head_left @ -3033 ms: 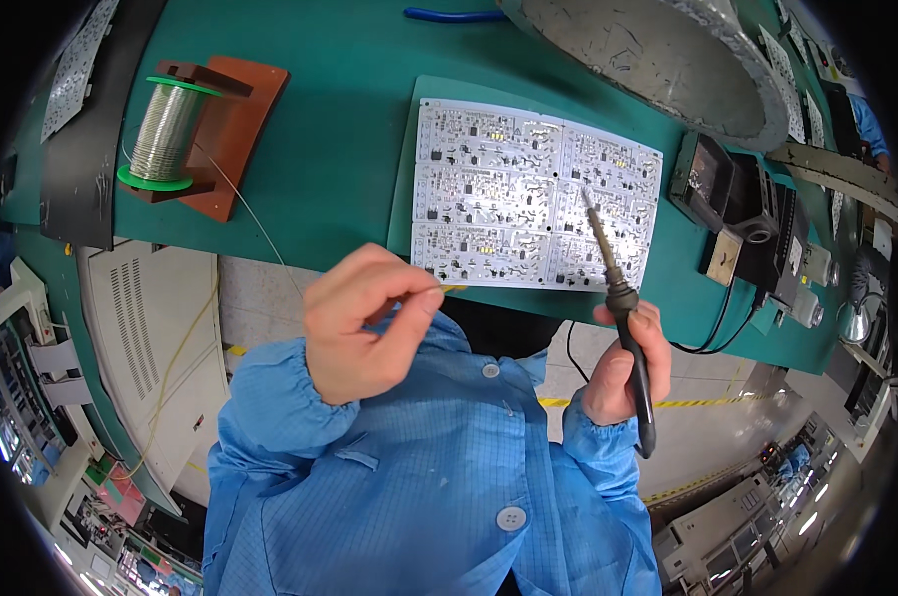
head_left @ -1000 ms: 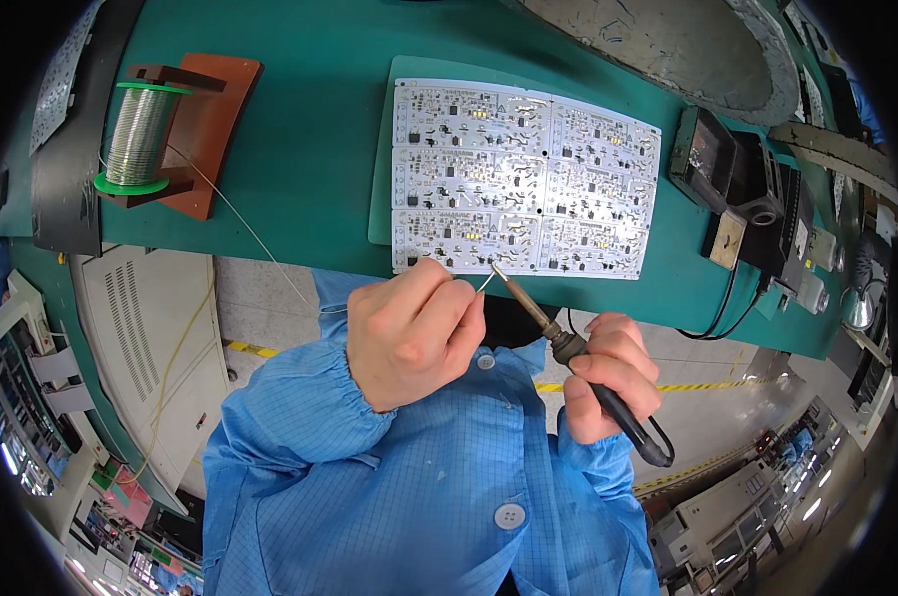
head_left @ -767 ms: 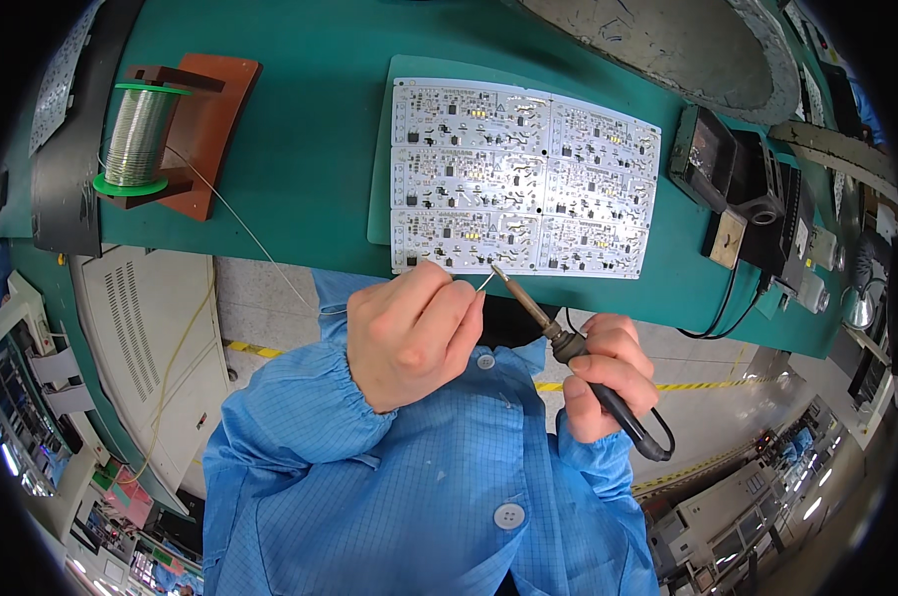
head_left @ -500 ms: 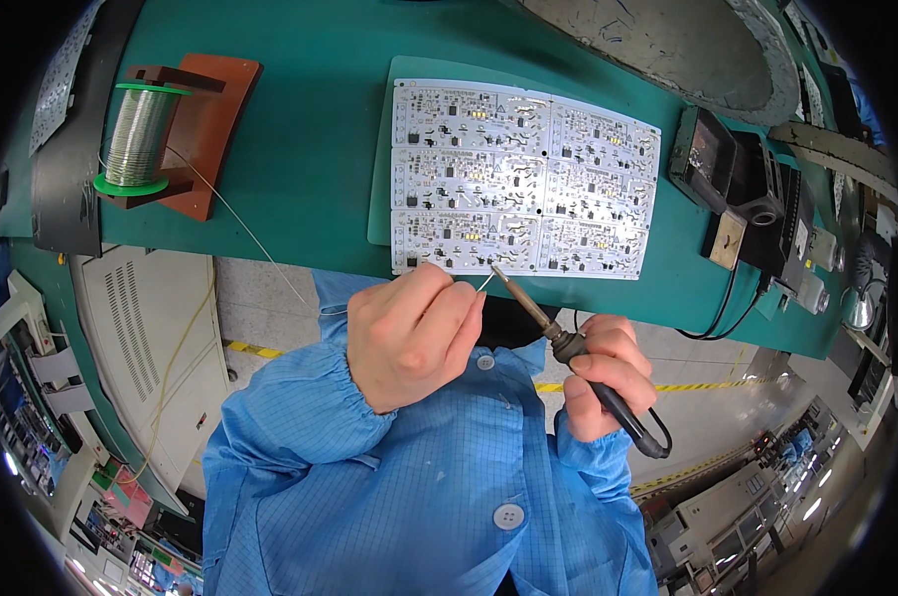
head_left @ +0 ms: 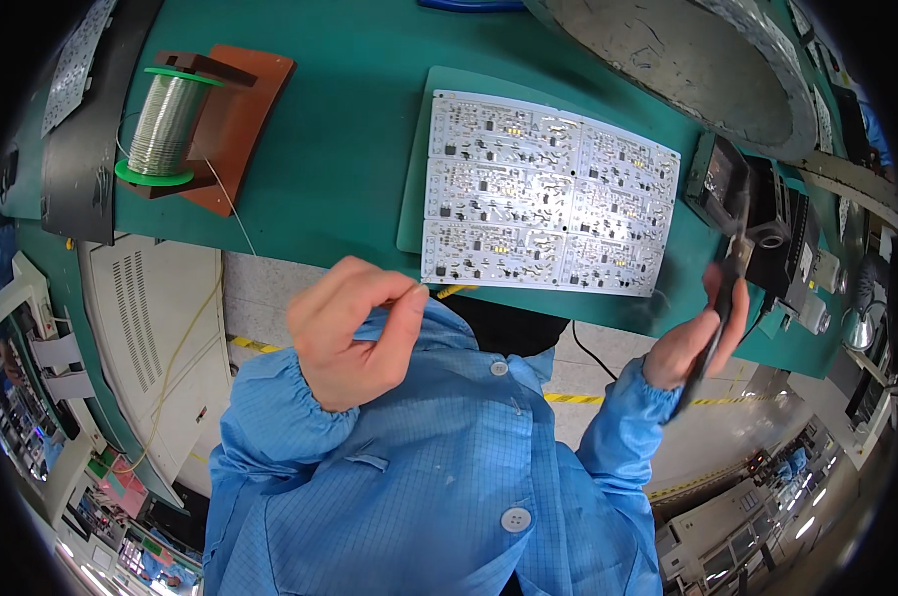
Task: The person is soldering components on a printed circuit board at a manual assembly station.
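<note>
My right hand (head_left: 694, 343) is closed around the dark handle of a soldering iron (head_left: 729, 273), which is blurred by motion. The iron's tip points up toward the black iron holder (head_left: 712, 179) at the right. My left hand (head_left: 354, 333) is pinched, its fingertips just off the lower left corner of a panel of white circuit boards (head_left: 553, 243). Thin solder wire (head_left: 238, 214) runs from a green-ended spool (head_left: 163, 124) toward this hand; its end at the fingers is too fine to see. The panel lies on a green board (head_left: 416, 189), apart from both hands.
The spool sits on a brown stand (head_left: 255, 109) on the green bench mat (head_left: 320, 129). At the back right is a large grey rounded fixture (head_left: 667, 70). A black box-like unit (head_left: 796, 248) stands behind the iron holder. Something blue (head_left: 472, 5) lies at the far edge.
My right hand has carried the soldering iron from the panel's near edge rightward toward the holder. My left hand has drawn back left, away from the panel. The whole view has shifted slightly.
</note>
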Demonstrator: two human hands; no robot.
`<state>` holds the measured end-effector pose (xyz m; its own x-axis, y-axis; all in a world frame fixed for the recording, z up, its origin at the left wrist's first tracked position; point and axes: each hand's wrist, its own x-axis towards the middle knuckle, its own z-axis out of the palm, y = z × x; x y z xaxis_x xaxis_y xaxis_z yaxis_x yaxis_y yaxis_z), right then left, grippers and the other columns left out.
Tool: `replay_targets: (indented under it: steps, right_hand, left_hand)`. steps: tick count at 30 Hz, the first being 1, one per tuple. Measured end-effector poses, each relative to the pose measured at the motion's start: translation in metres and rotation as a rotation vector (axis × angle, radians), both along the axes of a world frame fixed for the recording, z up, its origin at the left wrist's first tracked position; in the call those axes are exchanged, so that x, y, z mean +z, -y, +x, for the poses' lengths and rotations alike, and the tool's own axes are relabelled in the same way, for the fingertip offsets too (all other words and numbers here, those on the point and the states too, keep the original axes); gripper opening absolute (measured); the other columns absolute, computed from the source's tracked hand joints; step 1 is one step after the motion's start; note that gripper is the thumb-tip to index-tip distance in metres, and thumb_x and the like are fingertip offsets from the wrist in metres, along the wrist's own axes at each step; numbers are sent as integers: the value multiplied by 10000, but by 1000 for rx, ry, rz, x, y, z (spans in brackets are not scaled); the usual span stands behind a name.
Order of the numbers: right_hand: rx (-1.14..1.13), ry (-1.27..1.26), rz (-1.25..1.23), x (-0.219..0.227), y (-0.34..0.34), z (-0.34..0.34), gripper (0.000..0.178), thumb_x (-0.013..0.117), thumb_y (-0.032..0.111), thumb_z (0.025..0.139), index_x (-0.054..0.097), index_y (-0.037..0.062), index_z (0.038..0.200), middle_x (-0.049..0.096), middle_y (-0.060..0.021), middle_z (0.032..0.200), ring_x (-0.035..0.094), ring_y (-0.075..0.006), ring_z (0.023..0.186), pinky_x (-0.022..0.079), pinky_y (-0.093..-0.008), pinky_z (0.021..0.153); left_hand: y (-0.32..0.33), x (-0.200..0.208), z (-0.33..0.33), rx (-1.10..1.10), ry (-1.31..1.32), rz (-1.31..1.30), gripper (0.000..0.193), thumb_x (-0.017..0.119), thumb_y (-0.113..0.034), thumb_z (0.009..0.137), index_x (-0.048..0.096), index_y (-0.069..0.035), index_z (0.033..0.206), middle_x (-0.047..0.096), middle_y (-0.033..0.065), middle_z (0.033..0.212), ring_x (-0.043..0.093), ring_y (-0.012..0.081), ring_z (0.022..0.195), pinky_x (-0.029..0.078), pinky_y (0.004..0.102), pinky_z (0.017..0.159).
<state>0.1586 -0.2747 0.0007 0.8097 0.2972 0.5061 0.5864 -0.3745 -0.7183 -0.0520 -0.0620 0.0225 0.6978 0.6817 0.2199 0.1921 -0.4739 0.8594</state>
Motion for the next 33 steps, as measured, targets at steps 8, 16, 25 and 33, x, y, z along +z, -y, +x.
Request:
replay_targets:
  steps: [8, 16, 25, 33]
  right_hand:
    - [53, -155, -71, -6, -9, 13, 411, 431, 160, 943, 429, -60, 1291, 558, -234, 1188, 542, -272, 1112, 375, -386, 995]
    - [3, -176, -38, -9, -12, 12, 402, 457, 154, 936, 440, -65, 1273, 572, -234, 1159, 551, -274, 1096, 383, -382, 983]
    - [-16, -170, 10, -6, -11, 17, 410, 442, 156, 944, 422, -91, 1270, 577, -248, 1141, 581, -294, 1055, 409, -399, 963]
    - [-99, -166, 92, -1, -3, 25, 423, 464, 202, 954, 438, -95, 1255, 609, -226, 1066, 598, -258, 989, 441, -370, 896]
  left_hand:
    - [-7, -3, 1, 65, -59, -344, 84, 628, 61, 740, 594, 1, 787, 626, 71, 862, 433, 28, 508, 332, 191, 443]
    - [-10, -11, 8, 21, -21, -441, 89, 628, 63, 750, 572, 6, 789, 629, 39, 834, 368, 4, 471, 273, 195, 407]
    - [-18, -16, 15, 48, 31, -250, 76, 644, 45, 782, 597, 5, 827, 620, 79, 776, 552, 134, 614, 414, 249, 510]
    - [-23, -20, 23, 92, 48, -265, 64, 656, 23, 795, 608, 19, 836, 616, 99, 775, 575, 161, 655, 438, 254, 551]
